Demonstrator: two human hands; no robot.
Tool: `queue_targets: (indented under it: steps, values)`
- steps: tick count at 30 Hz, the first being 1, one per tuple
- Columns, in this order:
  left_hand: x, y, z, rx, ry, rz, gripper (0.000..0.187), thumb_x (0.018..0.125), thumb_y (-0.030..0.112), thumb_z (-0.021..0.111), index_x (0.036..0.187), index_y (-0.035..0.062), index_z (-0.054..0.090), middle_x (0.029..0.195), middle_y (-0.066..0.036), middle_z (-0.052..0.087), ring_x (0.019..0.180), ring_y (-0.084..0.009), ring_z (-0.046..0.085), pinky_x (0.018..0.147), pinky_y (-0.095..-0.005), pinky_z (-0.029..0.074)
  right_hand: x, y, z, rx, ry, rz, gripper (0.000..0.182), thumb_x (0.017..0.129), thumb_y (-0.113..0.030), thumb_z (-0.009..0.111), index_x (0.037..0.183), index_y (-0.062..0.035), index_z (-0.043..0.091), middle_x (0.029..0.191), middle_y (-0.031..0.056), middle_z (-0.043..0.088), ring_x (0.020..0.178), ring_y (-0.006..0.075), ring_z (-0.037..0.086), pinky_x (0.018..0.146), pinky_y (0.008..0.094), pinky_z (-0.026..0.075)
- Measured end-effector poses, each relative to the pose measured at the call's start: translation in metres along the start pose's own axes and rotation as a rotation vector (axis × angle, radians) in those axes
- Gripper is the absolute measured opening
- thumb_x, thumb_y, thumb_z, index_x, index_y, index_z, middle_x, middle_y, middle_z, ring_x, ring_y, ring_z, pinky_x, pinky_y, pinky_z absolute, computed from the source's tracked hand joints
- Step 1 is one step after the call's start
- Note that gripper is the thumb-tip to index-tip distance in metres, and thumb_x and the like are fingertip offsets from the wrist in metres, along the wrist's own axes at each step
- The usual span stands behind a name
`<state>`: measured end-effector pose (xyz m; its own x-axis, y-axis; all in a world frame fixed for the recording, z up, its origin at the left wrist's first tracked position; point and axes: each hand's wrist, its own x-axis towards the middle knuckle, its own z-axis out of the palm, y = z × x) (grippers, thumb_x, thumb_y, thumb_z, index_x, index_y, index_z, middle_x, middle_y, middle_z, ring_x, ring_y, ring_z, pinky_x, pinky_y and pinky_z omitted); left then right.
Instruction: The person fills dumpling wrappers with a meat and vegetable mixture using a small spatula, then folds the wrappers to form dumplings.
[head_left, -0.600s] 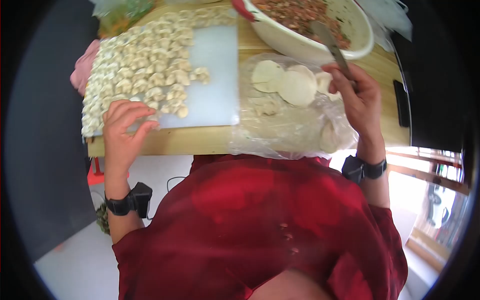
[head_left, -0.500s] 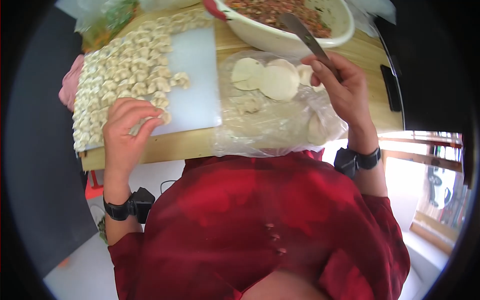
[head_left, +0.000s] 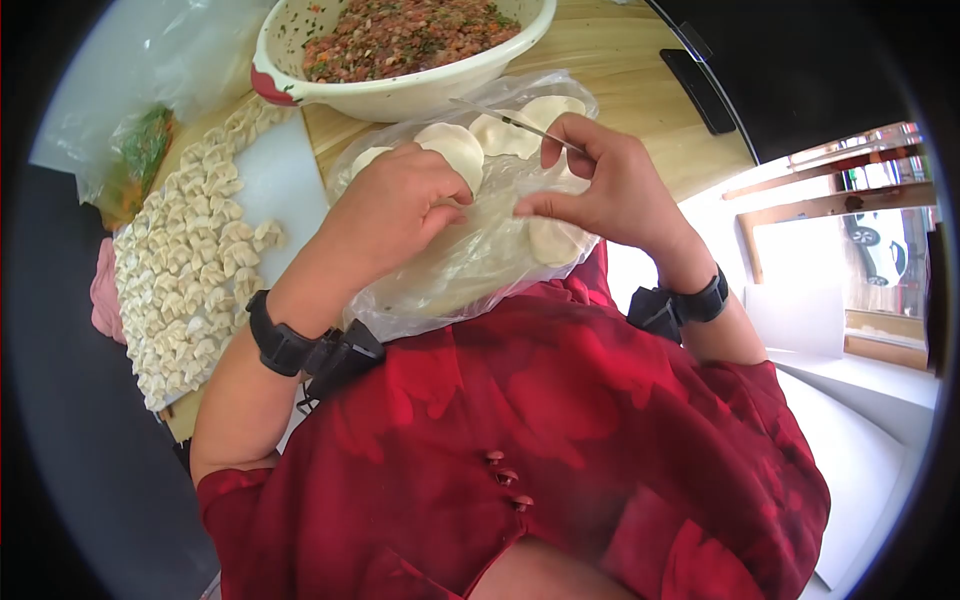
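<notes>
My left hand (head_left: 398, 205) is over the clear plastic bag (head_left: 440, 285), its fingers curled and thumb near the fingertips; whatever they pinch is hidden. My right hand (head_left: 615, 190) grips a round-tipped table knife (head_left: 520, 124), seen nearly edge-on and pointing up and left, while the thumb reaches out over the bag. Round dough wrappers (head_left: 455, 150) lie along the far part of the plastic, some overlapping. Another pale dough piece (head_left: 556, 240) shows under the plastic below my right hand. Behind the wrappers stands a white bowl (head_left: 385, 100) of minced meat filling (head_left: 415, 40) with green and orange bits.
Rows of folded dumplings (head_left: 185, 285) cover much of a white board (head_left: 275, 180) at the left. A plastic bag with greens (head_left: 145, 145) is at the back left. A dark phone-like object (head_left: 697, 90) lies near the wooden table's (head_left: 610, 60) right edge.
My left hand has left the dumplings on the board and moved right, over the plastic bag. The knife has turned edge-on in my right hand. The whole view has shifted and turned.
</notes>
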<state>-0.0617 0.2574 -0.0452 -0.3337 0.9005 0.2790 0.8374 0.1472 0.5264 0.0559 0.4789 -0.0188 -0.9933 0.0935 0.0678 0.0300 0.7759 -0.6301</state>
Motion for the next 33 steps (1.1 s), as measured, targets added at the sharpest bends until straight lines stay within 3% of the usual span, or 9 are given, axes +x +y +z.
queue_targets:
  steps: [5,7,12,16,19,21,25,27,33]
  values:
    - [0.012,0.004,0.022,-0.102,-0.137,-0.005,0.017,0.072,0.007,0.071,0.089,0.0056,0.068,0.085,-0.007,0.064,0.087,-0.0276,0.059,0.077,-0.0359,0.049,-0.018,0.03,0.015,-0.094,0.109,-0.126,0.029,0.073,-0.023,0.077,0.093,-0.0076,0.064,0.061,0.0055,0.055,0.055,0.0174,0.052,0.052,0.0298,0.042]
    - [0.02,0.006,0.036,-0.143,-0.165,0.021,0.019,0.072,0.007,0.071,0.09,0.0058,0.068,0.087,-0.007,0.065,0.088,-0.0273,0.059,0.078,-0.036,0.049,-0.02,0.034,0.015,0.059,0.171,0.078,0.02,0.077,-0.017,0.072,0.092,-0.0055,0.063,0.059,0.0052,0.05,0.053,0.0149,0.047,0.051,0.0288,0.04]
    - [0.039,0.019,0.071,-0.093,-0.016,0.437,0.023,0.072,0.009,0.071,0.094,0.0061,0.066,0.093,-0.004,0.064,0.091,-0.0244,0.059,0.078,-0.0357,0.049,-0.027,0.038,0.003,0.208,0.208,0.234,0.016,0.079,-0.013,0.066,0.089,-0.002,0.062,0.058,0.0021,0.043,0.054,0.0086,0.039,0.05,0.027,0.036]
    - [0.035,0.014,0.061,0.029,-0.187,0.411,0.019,0.072,0.008,0.07,0.091,0.0059,0.066,0.092,-0.006,0.064,0.091,-0.0252,0.059,0.082,-0.0367,0.049,-0.037,0.052,-0.012,0.179,0.224,0.291,0.017,0.079,-0.013,0.064,0.091,-0.0006,0.062,0.058,-0.0011,0.042,0.056,0.005,0.037,0.051,0.025,0.034]
    - [0.028,0.016,0.052,-0.113,-0.17,0.213,0.009,0.077,0.005,0.068,0.086,0.007,0.065,0.094,-0.007,0.065,0.093,-0.0214,0.061,0.088,-0.0333,0.048,-0.039,0.05,-0.022,0.214,0.25,0.379,0.017,0.079,-0.012,0.063,0.093,-0.0018,0.063,0.059,-0.0031,0.042,0.057,0.0042,0.037,0.051,0.0242,0.033]
    - [0.023,0.02,0.042,-0.466,-0.055,-0.183,0.002,0.088,0.007,0.062,0.09,0.0074,0.063,0.102,-0.005,0.066,0.097,-0.0163,0.062,0.091,-0.0295,0.047,-0.038,0.052,-0.025,0.206,0.283,0.375,0.018,0.078,-0.011,0.061,0.094,-0.0031,0.064,0.058,-0.0047,0.04,0.056,0.0046,0.035,0.051,0.0244,0.031]
    - [0.015,-0.004,0.035,-1.014,0.076,-0.282,0.012,0.096,0.011,0.051,0.102,0.0047,0.06,0.103,-0.003,0.064,0.096,-0.0139,0.06,0.087,-0.0286,0.048,-0.035,0.053,-0.036,0.1,0.228,0.342,0.019,0.077,-0.009,0.059,0.095,-0.0041,0.064,0.056,-0.0046,0.034,0.054,0.0058,0.032,0.049,0.0256,0.028]
    - [0.01,-0.012,0.025,-1.319,0.024,-0.501,0.02,0.101,0.018,0.048,0.115,0.0058,0.052,0.115,-0.005,0.061,0.105,-0.0157,0.06,0.095,-0.0325,0.047,-0.03,0.054,-0.038,0.078,0.207,0.353,0.019,0.077,-0.008,0.058,0.095,-0.0045,0.065,0.056,-0.0045,0.032,0.053,0.0062,0.031,0.049,0.026,0.026]
    - [0.003,-0.01,0.016,-1.569,0.144,-0.633,0.031,0.1,0.023,0.049,0.123,0.0014,0.047,0.12,-0.011,0.059,0.107,-0.0211,0.061,0.094,-0.0371,0.05,-0.029,0.058,-0.039,0.083,0.234,0.355,0.018,0.08,-0.009,0.06,0.097,-0.0058,0.066,0.055,-0.0055,0.029,0.053,0.0052,0.03,0.049,0.026,0.025]
